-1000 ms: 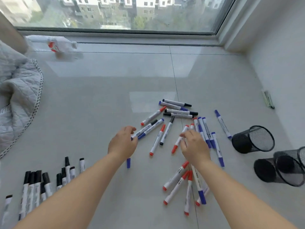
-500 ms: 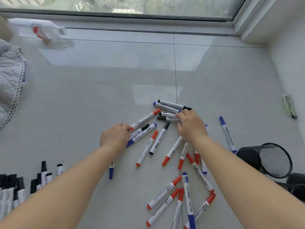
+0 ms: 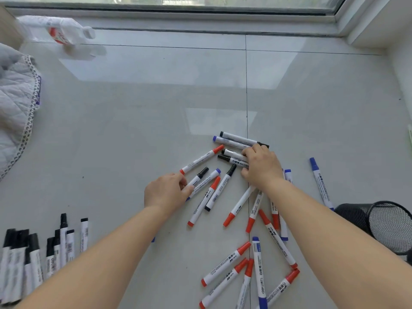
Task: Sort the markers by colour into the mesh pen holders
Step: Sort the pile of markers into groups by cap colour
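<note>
On the pale grey tiled floor (image 3: 133,130) lies a loose scatter of white-barrelled whiteboard markers with red, blue and black caps (image 3: 231,210), spread around the tile seam in the middle and running toward the near edge. The left hand (image 3: 166,191) rests at the scatter's left side, its fingers curled onto the black-capped marker (image 3: 197,178) and the blue-capped marker (image 3: 206,180) lying side by side; whether it truly grips them cannot be told. The right hand (image 3: 262,167) is at the far end of the scatter, fingers bent round a pair of black-capped markers (image 3: 234,158) lying next to each other. A row of already gathered black-capped markers (image 3: 33,259) lies by the near left corner. One black wire-mesh pen holder (image 3: 383,226) lies tipped on its side at the right edge, its mouth facing the viewer. A clear plastic bottle with a red label (image 3: 60,30) lies at the far left below the window, and a quilted grey-white cloth (image 3: 15,103) covers the left edge.
</note>
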A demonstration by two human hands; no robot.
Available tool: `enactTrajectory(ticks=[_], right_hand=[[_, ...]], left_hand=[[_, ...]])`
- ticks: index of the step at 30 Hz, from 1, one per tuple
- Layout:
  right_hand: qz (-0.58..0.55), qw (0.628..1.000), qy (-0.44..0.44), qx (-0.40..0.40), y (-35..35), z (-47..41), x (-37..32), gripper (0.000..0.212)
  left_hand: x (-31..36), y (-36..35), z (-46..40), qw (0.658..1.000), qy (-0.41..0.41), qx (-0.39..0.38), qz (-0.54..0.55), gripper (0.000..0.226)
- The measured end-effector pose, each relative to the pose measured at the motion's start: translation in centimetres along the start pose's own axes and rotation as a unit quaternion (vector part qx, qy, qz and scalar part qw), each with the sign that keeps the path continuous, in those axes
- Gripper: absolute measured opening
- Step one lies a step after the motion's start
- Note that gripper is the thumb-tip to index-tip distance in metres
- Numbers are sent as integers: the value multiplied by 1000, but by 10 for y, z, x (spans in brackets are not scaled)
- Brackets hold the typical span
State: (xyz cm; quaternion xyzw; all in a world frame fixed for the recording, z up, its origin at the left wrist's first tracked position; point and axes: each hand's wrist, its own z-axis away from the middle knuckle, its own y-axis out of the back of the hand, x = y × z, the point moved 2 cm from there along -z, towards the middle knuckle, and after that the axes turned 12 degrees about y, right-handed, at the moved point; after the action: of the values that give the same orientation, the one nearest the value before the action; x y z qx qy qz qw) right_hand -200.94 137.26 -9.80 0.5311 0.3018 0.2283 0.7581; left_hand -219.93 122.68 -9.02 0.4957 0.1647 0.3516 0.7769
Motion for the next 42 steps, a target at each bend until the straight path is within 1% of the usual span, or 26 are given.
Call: enactTrajectory(ticks=[3,6,9,11,12,14,15,17,20,21,24,26,28,36,38,42], right_hand=[[-51,999,-9,-17,-3,0,0,31],[-59,998,-3,-2,-5,4,2,20],[-58,997,-23,39,1,9,9,19],[-58,995,-54,67,8,10,18,18],[-59,993,-68,77,12,10,23,16],[-59,991,-80,89,18,8,32,12],[-60,991,-80,94,21,6,35,12],[-62,991,-66,100,28,-2,40,14],[-73,994,-43,75,33,-20,42,20],[-80,994,-40,63,34,-26,42,22],[-86,995,-34,31,34,-41,41,26],[-77,996,-32,10,33,-46,40,27],[-71,997,-34,-5,30,-49,40,28],[-78,995,-62,-20,27,-47,52,20],[-95,992,-88,-6,28,-43,57,16],[-154,976,-142,61,33,-28,69,16]], left_hand=[[4,-4,2,1000,13,-9,7,15],[5,-3,2,999,18,-19,24,14],[6,3,7,993,24,5,115,14],[12,7,10,987,4,15,161,11],[17,9,11,986,-15,5,164,9],[28,9,11,986,-73,-23,149,4],[34,9,11,985,-109,-33,132,6],[44,9,7,980,-179,-48,77,4],[59,11,-1,963,-257,-77,-5,30],[64,12,-3,955,-282,-79,-39,35],[78,12,-11,926,-349,-58,-130,38],[86,10,-15,916,-364,-53,-160,37],[92,8,-16,913,-362,-54,-179,36],[106,5,-19,920,-340,-93,-172,35],[107,5,-20,920,-335,-108,-172,37],[110,4,-18,916,-339,-109,-183,40]])
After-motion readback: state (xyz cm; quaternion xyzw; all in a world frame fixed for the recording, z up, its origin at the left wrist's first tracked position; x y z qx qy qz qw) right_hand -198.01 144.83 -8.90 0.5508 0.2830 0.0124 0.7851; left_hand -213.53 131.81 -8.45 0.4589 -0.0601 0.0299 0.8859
